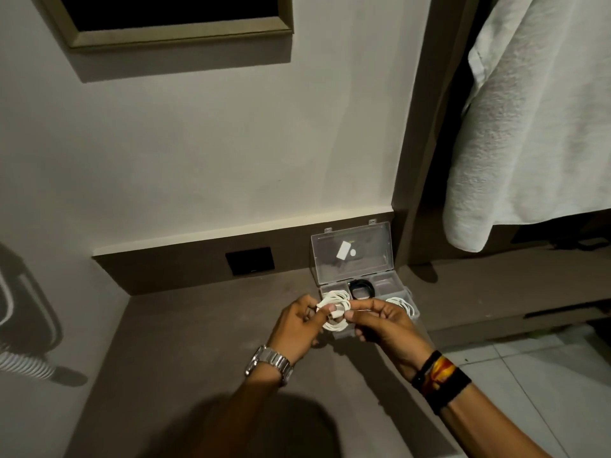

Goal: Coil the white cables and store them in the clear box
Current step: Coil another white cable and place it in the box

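Note:
A coiled white cable is held between both hands, just above the front of the clear box. My left hand grips the coil's left side. My right hand pinches its right side with thumb and forefinger. The box stands open on the brown ledge, its lid raised against the wall. Inside lie a coiled black cable in the middle and another white coil at the right, partly hidden behind my right hand.
The brown ledge stretches to the left and toward me. A black wall plate sits behind the ledge. A white towel hangs at the upper right. Tiled floor lies at the lower right.

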Motion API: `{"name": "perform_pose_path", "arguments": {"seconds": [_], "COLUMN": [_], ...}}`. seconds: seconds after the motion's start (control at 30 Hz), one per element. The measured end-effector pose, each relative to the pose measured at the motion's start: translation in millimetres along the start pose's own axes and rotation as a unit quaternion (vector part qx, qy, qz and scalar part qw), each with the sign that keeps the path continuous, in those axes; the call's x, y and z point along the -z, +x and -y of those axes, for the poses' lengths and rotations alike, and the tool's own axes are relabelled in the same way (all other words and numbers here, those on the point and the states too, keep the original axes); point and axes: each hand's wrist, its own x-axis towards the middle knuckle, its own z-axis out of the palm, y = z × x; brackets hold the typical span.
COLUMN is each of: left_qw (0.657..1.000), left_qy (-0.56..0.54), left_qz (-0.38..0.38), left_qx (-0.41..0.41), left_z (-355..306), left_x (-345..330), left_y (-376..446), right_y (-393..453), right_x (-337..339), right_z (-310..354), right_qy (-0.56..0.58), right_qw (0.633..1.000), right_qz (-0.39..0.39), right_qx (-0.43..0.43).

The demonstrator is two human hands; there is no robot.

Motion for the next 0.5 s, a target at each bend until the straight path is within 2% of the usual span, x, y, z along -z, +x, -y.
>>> {"name": "perform_pose_path", "arguments": {"seconds": [0.13,0.2,0.3,0.37,0.5], "left_qw": [0.996,0.996,0.991,0.991,0.982], "left_qy": [0.050,0.021,0.018,0.052,0.104], "left_qz": [-0.047,-0.050,-0.073,-0.075,-0.108], "left_qx": [0.047,0.077,0.114,0.103,0.112], "left_z": [14.5,31.4,54.6,58.5,68.7], "left_x": [-27.6,-42.2,-57.8,-61.0,-64.9], "left_y": [36.9,49.1,61.0,59.6,56.8], "right_y": [39.8,58.6,86.0,102.5,126.5], "right_x": [30.4,41.1,53.4,57.7,64.1], "right_z": [-16.7,-21.9,-28.2,-35.1,-51.1], "right_qy": [-0.034,-0.066,-0.127,-0.186,-0.338], "right_qw": [0.997,0.994,0.987,0.978,0.940], "right_qz": [-0.051,-0.065,-0.057,-0.049,-0.027], "right_qx": [-0.041,-0.058,-0.081,-0.085,-0.048]}}
